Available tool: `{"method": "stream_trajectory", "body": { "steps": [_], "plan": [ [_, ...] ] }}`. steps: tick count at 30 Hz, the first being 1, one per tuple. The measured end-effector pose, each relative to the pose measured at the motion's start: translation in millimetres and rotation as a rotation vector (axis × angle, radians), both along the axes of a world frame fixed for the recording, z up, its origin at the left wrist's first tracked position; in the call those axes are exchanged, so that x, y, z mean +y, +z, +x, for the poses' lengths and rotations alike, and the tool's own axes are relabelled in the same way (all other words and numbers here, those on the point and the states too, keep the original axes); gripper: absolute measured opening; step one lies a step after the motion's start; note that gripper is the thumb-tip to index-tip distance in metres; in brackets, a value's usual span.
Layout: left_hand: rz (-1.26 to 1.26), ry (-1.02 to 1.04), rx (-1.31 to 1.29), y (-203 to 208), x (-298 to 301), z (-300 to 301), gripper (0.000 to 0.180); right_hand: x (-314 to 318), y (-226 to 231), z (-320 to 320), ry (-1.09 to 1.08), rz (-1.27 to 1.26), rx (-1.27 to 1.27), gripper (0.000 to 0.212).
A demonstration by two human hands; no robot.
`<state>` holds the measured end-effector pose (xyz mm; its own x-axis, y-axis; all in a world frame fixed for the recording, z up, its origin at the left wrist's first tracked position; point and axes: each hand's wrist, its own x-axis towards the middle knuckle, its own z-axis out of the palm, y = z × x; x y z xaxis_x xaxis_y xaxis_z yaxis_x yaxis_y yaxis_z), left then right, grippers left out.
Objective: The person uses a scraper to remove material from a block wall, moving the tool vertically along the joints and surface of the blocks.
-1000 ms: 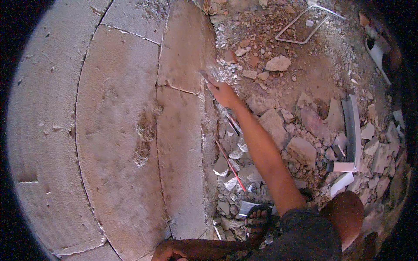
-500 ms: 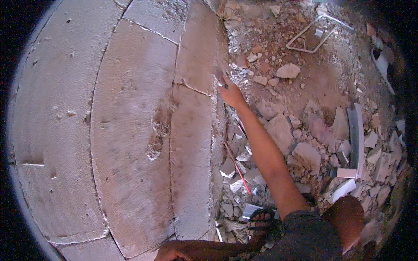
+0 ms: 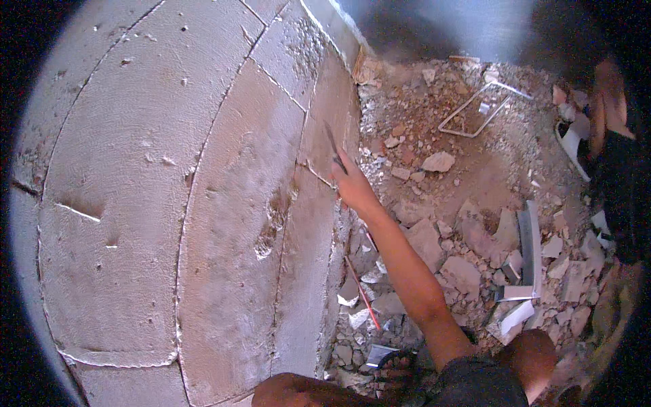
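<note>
My right hand (image 3: 354,188) reaches up and left to the block wall (image 3: 230,203), close to its right edge. Its fingers are closed round a narrow tool with a thin dark blade (image 3: 332,142), which points upward along the wall; its exact kind I cannot make out. The blade lies by a joint between the pale blocks. Below the hand, a rough broken patch (image 3: 271,220) marks the wall. My left hand is out of view.
Rubble (image 3: 461,278) covers the ground on the right, with a bent metal frame (image 3: 475,112) and a grey channel piece (image 3: 530,251). A thin red stick (image 3: 366,298) lies near my sandalled foot (image 3: 397,366). Another person in dark clothes (image 3: 616,183) is at the far right.
The view has shifted, so the wall's far end and another person now show. My right hand has moved along the wall, and the tool's blade shows more plainly.
</note>
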<state>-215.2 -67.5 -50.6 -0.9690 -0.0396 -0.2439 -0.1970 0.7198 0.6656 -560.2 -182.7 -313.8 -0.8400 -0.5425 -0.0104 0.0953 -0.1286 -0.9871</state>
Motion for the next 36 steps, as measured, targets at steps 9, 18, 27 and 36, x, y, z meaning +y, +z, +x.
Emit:
{"method": "stream_trajectory", "body": {
  "steps": [9,18,27,36],
  "plan": [
    [0.012,0.098,-0.008,-7.2,1.0,10.5,0.015,-21.0,96.6,-76.4,0.001,0.031,0.053,0.038],
    [-0.043,0.241,-0.221,5.1,6.3,25.7,0.018,-53.1,111.8,-91.4,0.036,0.194,0.22,0.03],
    [-0.028,0.448,-0.427,17.7,17.5,32.1,0.02,-46.9,111.5,-92.9,-0.053,0.098,0.158,0.033],
    [0.081,0.522,-0.491,14.5,22.6,35.4,0.017,-42.3,106.5,-102.9,-0.05,0.003,0.15,0.032]
  ]
}}
